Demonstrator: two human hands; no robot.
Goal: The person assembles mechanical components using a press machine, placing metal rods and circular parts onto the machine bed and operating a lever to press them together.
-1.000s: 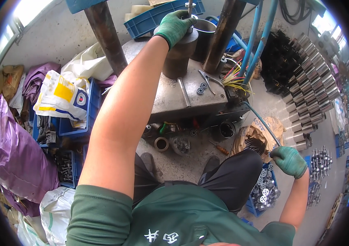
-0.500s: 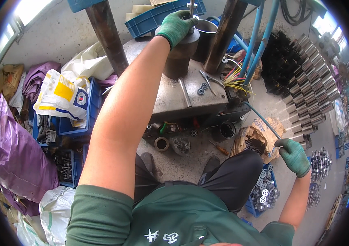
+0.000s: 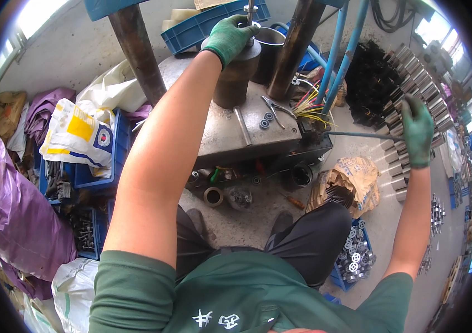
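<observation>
At the top centre, my gloved left hand [image 3: 232, 39] is closed round an upright metal shaft [image 3: 250, 16] with a collar on it. The shaft stands over a thick steel cylinder [image 3: 231, 83] on the metal bed [image 3: 214, 136] of a press. On my right, my gloved right hand [image 3: 418, 132] has its palm against the outer end of a thin lever [image 3: 363, 134], fingers stretched upward and slightly blurred. Small bearing rings [image 3: 266, 120], pliers [image 3: 278, 106] and a loose steel rod [image 3: 242, 126] lie on the bed.
Press columns [image 3: 136, 53] flank the cylinder. Stacked steel sleeves [image 3: 427, 94] stand at right, behind my right hand. A torn paper bag [image 3: 352, 180] and a blue crate [image 3: 347, 284] of metal parts sit near my knee. Purple sacks [image 3: 22, 205] and blue bins fill the left.
My right hand has swung upward and away from me, and the lever has risen to nearly level. Its fingers have come off their grip. My left hand stays on the shaft.
</observation>
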